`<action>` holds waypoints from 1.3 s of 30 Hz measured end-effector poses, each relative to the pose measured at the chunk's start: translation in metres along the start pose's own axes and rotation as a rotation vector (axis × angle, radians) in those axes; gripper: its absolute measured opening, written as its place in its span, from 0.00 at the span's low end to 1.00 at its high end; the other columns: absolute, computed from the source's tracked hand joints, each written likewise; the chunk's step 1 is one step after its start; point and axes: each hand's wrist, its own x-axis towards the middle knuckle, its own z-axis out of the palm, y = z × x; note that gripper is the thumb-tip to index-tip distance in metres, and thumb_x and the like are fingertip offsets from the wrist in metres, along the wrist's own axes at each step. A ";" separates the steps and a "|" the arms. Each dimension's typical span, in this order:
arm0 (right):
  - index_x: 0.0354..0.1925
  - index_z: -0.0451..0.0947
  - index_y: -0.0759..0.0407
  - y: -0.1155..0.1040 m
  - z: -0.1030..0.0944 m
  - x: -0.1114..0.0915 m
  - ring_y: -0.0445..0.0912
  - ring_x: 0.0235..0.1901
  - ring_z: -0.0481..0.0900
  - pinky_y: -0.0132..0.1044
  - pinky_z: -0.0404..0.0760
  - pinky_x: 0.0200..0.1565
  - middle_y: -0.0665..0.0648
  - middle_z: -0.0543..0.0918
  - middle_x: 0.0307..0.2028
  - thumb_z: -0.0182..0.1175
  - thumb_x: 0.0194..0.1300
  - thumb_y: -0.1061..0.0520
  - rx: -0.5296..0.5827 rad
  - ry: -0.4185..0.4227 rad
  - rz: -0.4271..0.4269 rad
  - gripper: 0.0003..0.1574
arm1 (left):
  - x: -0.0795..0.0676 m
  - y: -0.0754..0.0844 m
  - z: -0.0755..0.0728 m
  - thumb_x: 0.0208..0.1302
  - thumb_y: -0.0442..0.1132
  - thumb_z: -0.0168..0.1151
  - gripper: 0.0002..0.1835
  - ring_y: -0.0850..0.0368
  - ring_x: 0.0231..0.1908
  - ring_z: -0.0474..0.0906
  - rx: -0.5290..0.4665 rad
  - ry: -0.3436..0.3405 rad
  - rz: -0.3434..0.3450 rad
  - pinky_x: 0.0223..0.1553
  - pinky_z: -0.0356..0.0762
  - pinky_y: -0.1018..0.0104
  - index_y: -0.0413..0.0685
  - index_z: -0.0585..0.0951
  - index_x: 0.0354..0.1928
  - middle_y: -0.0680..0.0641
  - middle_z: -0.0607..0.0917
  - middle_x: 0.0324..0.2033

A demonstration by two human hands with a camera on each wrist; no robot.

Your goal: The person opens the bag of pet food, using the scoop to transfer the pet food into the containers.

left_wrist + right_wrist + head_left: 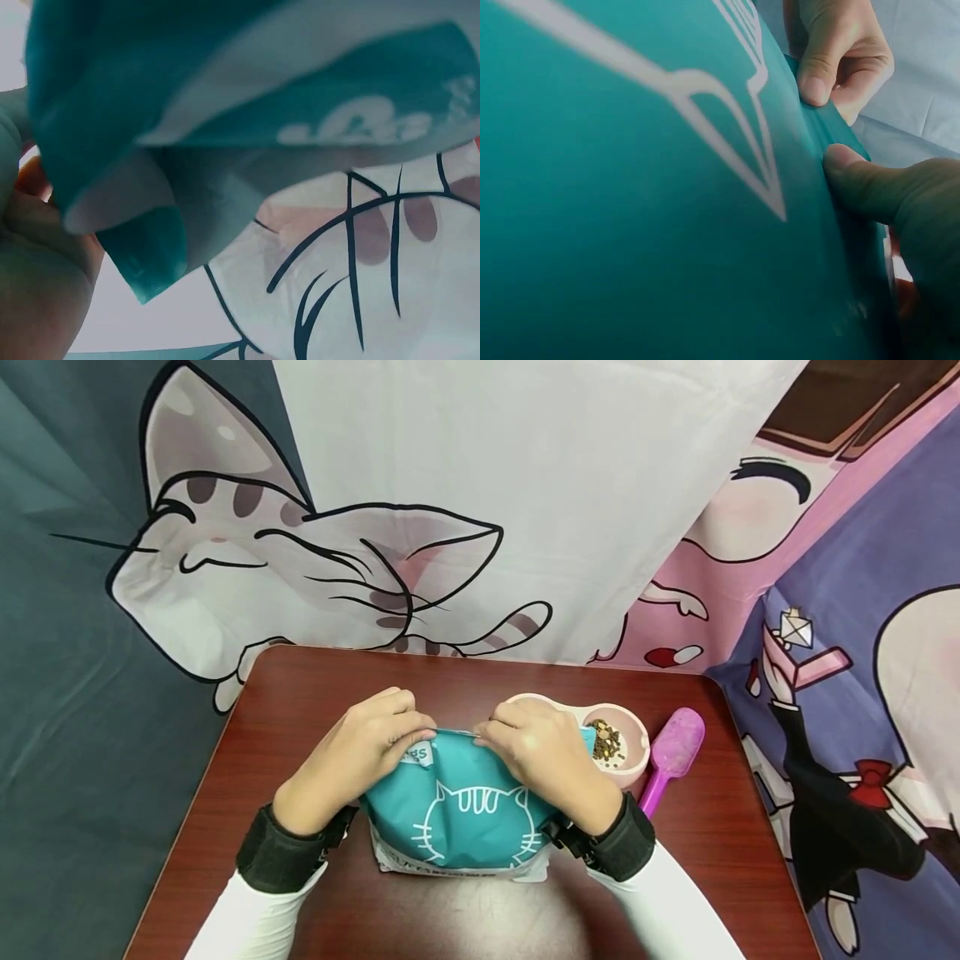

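Observation:
A teal bag with a white cat-face outline stands on the table in front of me. My left hand pinches its top edge near the left corner, thumb toward me. Farther right along the same edge, my right hand pinches it too. The right wrist view has both thumbs pressing the teal edge, fingers mostly behind it. Seen from the left wrist, the bag fills the upper part, with the left hand at its side.
Behind my right hand sits a pale pink double bowl, brown kibble in its right side. A purple scoop lies right of it on the brown table. A cat-printed cloth hangs beyond the far edge.

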 end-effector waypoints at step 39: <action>0.43 0.85 0.54 0.012 -0.037 -0.012 0.46 0.40 0.84 0.42 0.86 0.41 0.52 0.85 0.41 0.71 0.65 0.53 0.112 -0.220 0.209 0.10 | -0.013 -0.004 -0.005 0.60 0.29 0.73 0.05 0.67 0.33 0.68 -0.087 0.061 -0.092 0.33 0.66 0.79 0.47 0.89 0.33 0.56 0.76 0.26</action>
